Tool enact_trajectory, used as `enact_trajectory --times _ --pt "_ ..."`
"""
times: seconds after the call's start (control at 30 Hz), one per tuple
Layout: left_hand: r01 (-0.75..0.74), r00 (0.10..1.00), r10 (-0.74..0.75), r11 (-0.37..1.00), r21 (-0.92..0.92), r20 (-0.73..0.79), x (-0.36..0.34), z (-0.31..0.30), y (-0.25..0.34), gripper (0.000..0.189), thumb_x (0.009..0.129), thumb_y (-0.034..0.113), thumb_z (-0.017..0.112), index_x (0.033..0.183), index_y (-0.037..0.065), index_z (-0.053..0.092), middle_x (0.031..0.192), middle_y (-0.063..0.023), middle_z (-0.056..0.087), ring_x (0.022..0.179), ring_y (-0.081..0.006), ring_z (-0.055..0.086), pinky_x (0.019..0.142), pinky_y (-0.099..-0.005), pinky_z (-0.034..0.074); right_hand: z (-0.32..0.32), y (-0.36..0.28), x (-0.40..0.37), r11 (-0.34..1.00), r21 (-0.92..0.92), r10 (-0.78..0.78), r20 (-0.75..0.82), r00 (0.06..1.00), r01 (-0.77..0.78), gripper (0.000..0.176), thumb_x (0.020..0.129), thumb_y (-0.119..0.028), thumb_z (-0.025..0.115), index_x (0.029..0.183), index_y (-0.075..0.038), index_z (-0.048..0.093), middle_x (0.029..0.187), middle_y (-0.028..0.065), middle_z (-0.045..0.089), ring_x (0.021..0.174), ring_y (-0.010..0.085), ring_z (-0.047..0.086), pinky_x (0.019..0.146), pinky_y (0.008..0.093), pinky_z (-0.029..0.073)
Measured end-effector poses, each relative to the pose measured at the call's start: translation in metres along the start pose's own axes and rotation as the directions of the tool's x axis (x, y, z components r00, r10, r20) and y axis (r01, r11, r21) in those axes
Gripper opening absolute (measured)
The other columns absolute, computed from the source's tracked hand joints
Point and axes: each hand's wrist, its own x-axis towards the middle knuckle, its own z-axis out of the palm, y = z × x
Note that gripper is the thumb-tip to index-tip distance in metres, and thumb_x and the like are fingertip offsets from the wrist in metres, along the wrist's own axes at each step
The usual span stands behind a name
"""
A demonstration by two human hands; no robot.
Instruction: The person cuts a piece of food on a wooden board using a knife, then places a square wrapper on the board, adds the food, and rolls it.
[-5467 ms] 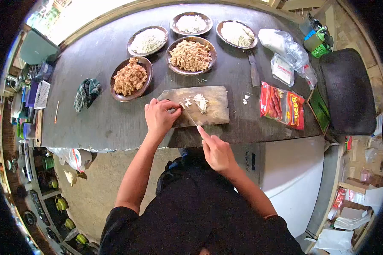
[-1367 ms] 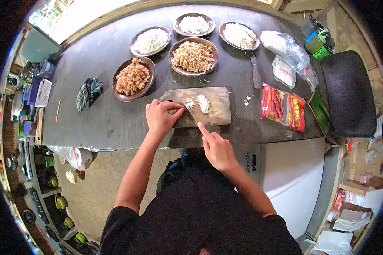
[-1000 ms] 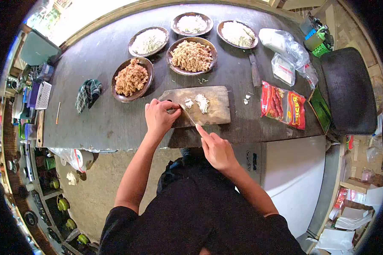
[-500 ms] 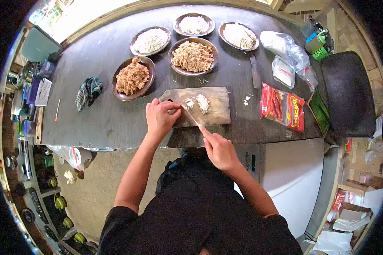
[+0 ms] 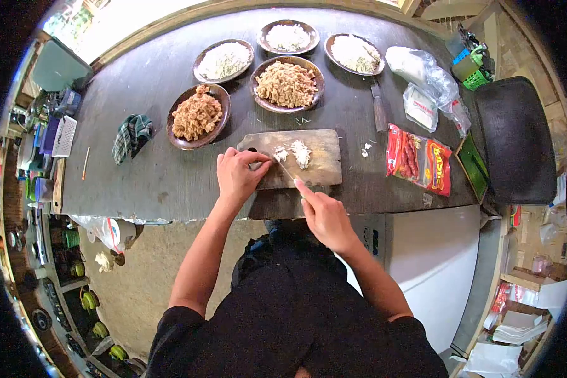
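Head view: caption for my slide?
Left hand steadies food on a wooden cutting board while the right hand holds a knife.

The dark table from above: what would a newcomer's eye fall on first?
Probably the five dishes heaped with food, beyond the wooden board. Next, the knife in the right hand, its blade over the board near the left hand. A bright red packet stands out on the table's right side.

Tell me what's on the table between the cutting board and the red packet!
A few small white scraps lie between the cutting board and the red packet; the head view shows them.
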Motion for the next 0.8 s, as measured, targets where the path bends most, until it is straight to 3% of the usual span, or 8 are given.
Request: enact_trajectory --times 0.07,0.3,0.47,0.8 --pt "-0.072 0.995 0.070 0.997 -0.025 -0.071 -0.001 0.007 -0.005 0.011 0.078 0.032 0.083 0.083 0.023 0.082 0.087 0.0065 0.077 0.081 -0.0198 0.057 0.078 -0.0364 0.040 -0.010 0.003 0.004 0.998 0.056 -0.009 -0.013 1.000 0.010 0.050 0.099 -0.014 0.061 0.148 -0.017 0.055 0.077 0.0172 0.062 0.067 0.0382 0.066 0.064 0.0490 0.056" --pt "-0.069 0.996 0.068 0.998 -0.014 -0.049 0.000 0.010 -0.010 0.011 0.078 0.031 0.082 0.084 0.022 0.082 0.088 0.0061 0.077 0.082 -0.0204 0.057 0.080 -0.0365 0.040 -0.019 0.013 0.019 0.989 0.074 -0.135 0.048 0.990 0.132 0.046 0.098 -0.013 0.062 0.144 -0.014 0.059 0.083 0.0186 0.067 0.075 0.0391 0.070 0.067 0.0493 0.057" --pt "-0.064 0.997 0.063 0.998 -0.020 -0.043 0.001 0.007 -0.008 0.012 0.078 0.031 0.082 0.085 0.021 0.082 0.089 0.0060 0.077 0.083 -0.0203 0.057 0.080 -0.0364 0.040 -0.016 0.001 0.018 0.993 -0.105 -0.043 0.107 0.993 0.054 0.046 0.098 -0.014 0.060 0.144 -0.016 0.058 0.088 0.0183 0.068 0.072 0.0392 0.070 0.067 0.0504 0.059" --pt "-0.023 1.000 0.022 0.999 -0.047 -0.020 0.001 0.006 -0.006 0.013 0.077 0.032 0.082 0.085 0.021 0.083 0.087 0.0057 0.077 0.082 -0.0211 0.056 0.079 -0.0366 0.041 -0.008 0.004 -0.009 1.000 0.010 0.006 0.012 1.000 -0.006 0.050 0.098 -0.015 0.062 0.148 -0.018 0.055 0.081 0.0164 0.065 0.068 0.0392 0.067 0.063 0.0505 0.056"
